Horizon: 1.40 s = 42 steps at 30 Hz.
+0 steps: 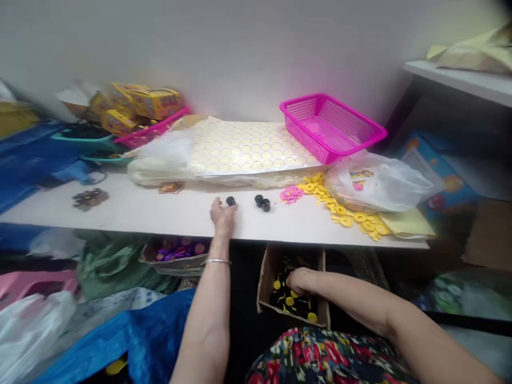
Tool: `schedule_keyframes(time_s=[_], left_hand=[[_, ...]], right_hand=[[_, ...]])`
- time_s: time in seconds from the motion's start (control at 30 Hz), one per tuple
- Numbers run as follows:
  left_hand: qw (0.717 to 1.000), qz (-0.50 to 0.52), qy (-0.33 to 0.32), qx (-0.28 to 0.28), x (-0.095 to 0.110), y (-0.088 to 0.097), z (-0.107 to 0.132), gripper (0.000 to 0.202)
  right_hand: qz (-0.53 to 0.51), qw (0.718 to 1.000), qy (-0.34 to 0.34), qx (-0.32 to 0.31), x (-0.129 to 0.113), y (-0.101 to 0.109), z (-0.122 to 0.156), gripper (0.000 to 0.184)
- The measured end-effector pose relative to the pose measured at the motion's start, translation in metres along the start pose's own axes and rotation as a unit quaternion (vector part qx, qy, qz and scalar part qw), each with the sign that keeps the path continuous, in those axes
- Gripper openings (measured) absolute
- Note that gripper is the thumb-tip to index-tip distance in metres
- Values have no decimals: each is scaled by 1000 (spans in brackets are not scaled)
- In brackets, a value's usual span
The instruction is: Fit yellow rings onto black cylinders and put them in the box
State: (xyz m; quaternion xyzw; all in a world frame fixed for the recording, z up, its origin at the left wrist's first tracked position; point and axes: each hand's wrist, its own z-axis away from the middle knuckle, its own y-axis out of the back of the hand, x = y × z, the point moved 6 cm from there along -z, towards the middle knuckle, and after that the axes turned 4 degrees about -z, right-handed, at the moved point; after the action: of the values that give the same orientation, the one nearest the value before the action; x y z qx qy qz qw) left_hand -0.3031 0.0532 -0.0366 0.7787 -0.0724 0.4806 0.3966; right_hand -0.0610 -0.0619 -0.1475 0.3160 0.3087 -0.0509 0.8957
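On the white table, my left hand has its fingers curled around a small black round piece, which shows between thumb and fingers. A little to the right, more black round pieces sit together on the tabletop. My right hand reaches down into a cardboard box below the table edge. Black and yellow round pieces fill this box. The fingers of my right hand are hidden among them, so what they hold does not show.
Behind the pieces lies a sheet of round stickers. A pink basket stands back right. Yellow pieces, pink bits and a plastic bag lie right. Brown pieces and yellow boxes are left.
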Motion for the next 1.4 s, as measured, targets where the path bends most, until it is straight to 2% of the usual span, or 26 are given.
schedule_keyframes(time_s=[0.1,0.13,0.17,0.23,0.27,0.33,0.4,0.43,0.5,0.57,0.63,0.73,0.87,0.97,1.03,1.17,1.23,1.4], left_hand=[[995,84,4,-49,2,-13,-8,51],[992,112,7,-58,3,-15,-7,45],[989,136,10,-59,4,-14,-3,41],[985,164,16,-47,7,-8,11,37],[984,172,18,-43,10,-6,21,36],[981,184,23,-64,17,-6,45,37],[974,194,23,-111,26,-14,74,40],[971,196,16,-136,31,-21,88,41],[965,195,-12,-173,43,-34,113,39],[961,190,-44,-197,54,-47,132,35],[956,188,-67,-217,63,-58,144,33],[950,187,-83,-236,72,-70,151,30],[947,174,-77,-258,74,-85,154,33],[952,147,-80,-256,71,-93,154,34],[955,134,-75,-253,68,-97,154,36],[957,108,-84,-255,66,-98,154,44],[958,89,-102,-252,67,-97,154,47],[956,79,-133,-250,72,-94,155,45]], right_hand=[[61,997,-24,-48,2,24,16,20],[78,995,-10,-57,1,39,26,17],[100,992,44,-64,-4,55,38,14],[93,990,94,-45,-5,93,66,10],[66,991,116,-15,-4,114,79,9],[58,985,88,139,10,160,99,13],[117,946,-21,302,33,194,114,19],[151,918,-81,358,45,204,119,21],[194,879,-169,402,63,210,121,24],[210,871,-198,397,76,207,116,25],[223,875,-190,385,82,204,111,24],[238,886,-141,372,87,202,108,20],[246,889,-95,376,90,201,114,20],[261,872,-76,407,78,203,117,21],[249,872,-38,420,63,206,110,19],[121,908,63,396,32,218,69,19],[63,914,90,389,22,225,44,21],[41,908,86,408,13,232,3,22]])
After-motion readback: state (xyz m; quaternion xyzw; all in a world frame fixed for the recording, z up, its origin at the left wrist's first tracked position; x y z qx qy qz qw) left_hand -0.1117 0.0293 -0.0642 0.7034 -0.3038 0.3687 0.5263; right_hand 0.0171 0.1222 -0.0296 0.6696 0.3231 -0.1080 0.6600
